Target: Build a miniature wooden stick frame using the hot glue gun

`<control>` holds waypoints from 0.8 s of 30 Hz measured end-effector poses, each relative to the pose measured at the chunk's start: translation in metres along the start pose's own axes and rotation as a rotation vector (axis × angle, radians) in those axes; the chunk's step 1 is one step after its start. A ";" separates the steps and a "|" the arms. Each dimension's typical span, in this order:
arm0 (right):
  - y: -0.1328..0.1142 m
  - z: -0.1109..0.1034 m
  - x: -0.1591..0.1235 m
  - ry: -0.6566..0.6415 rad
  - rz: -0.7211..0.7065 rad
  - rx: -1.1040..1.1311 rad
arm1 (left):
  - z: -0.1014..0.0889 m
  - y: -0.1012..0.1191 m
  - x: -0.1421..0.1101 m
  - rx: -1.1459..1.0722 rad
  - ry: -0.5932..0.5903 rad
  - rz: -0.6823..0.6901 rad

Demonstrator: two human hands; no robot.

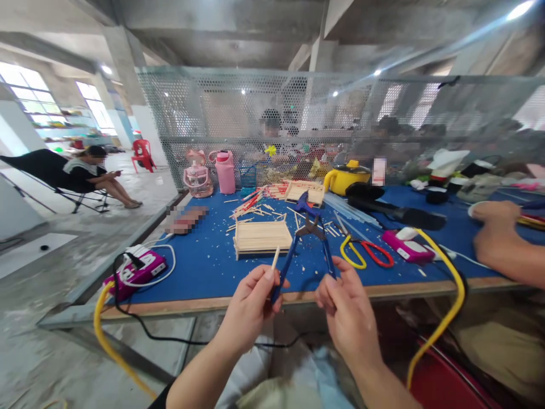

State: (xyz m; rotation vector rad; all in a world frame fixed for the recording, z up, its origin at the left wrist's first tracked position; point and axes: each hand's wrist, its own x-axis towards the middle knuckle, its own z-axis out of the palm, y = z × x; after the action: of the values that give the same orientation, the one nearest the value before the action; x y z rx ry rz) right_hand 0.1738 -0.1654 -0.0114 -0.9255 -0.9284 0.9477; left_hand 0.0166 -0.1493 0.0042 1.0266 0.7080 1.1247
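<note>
My left hand is closed round the left blue handle of a pair of pliers and also pinches a short wooden stick that points up. My right hand grips the right blue handle. The handles are spread apart and the jaws point away from me, above the blue table top. Just beyond the jaws lies a flat panel of glued wooden sticks.
Loose sticks and another stick panel lie farther back. Yellow and red scissors, a pink box, a yellow pot, a pink bottle, a pink power strip, yellow cables. Another person's hand rests at right. Mesh screen behind.
</note>
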 end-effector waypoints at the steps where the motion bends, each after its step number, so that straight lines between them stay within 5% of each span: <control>1: 0.003 0.005 -0.005 -0.011 0.019 0.046 | 0.000 0.000 0.000 0.009 0.006 0.010; 8: -0.002 0.018 -0.021 -0.419 0.175 0.304 | 0.009 -0.004 -0.017 0.122 -0.162 -0.101; 12: -0.010 0.012 -0.015 -0.460 0.202 0.270 | 0.008 -0.001 -0.018 0.256 -0.134 -0.080; 15: -0.022 -0.005 -0.006 -0.487 0.195 0.005 | -0.003 0.007 -0.010 0.452 0.035 -0.004; 18: -0.036 -0.026 -0.001 -0.585 0.158 -0.497 | -0.014 0.018 -0.003 0.636 0.173 0.157; 24: -0.042 -0.040 -0.005 -0.717 -0.080 -1.027 | -0.010 0.023 -0.004 0.694 0.128 0.201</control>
State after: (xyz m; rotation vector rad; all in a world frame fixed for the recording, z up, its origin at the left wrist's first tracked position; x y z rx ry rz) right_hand 0.2193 -0.1912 0.0139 -1.3958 -2.1575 0.7029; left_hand -0.0020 -0.1482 0.0209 1.6465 1.1620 1.1459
